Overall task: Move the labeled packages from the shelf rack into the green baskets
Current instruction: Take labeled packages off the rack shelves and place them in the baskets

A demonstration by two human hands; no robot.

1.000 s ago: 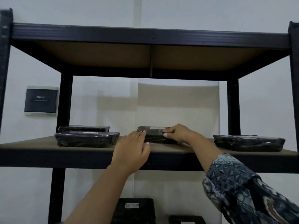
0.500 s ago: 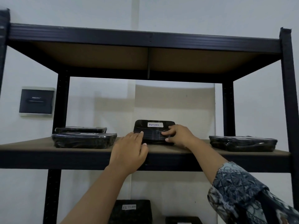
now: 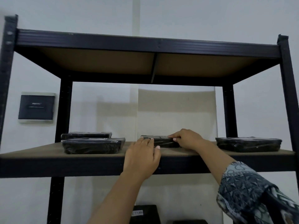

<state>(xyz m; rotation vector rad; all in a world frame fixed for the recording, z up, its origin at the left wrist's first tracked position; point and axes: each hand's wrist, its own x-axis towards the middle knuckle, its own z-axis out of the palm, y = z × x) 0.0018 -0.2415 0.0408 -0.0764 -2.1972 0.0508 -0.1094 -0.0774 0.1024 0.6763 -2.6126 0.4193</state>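
Both hands clasp the middle black package (image 3: pixel 161 140) on the shelf rack (image 3: pixel 97 164) — left hand (image 3: pixel 142 157) at its near-left corner, right hand (image 3: pixel 186 139) gripping its right end

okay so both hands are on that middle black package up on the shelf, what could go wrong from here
The middle package is wrapped in glossy film and held only at its ends by the left hand and right hand, so it might slip as it comes off the shelf board. The shelf sits high, near eye level, so a dropped package could fall far. Its label faces away, so it might get sorted wrongly.
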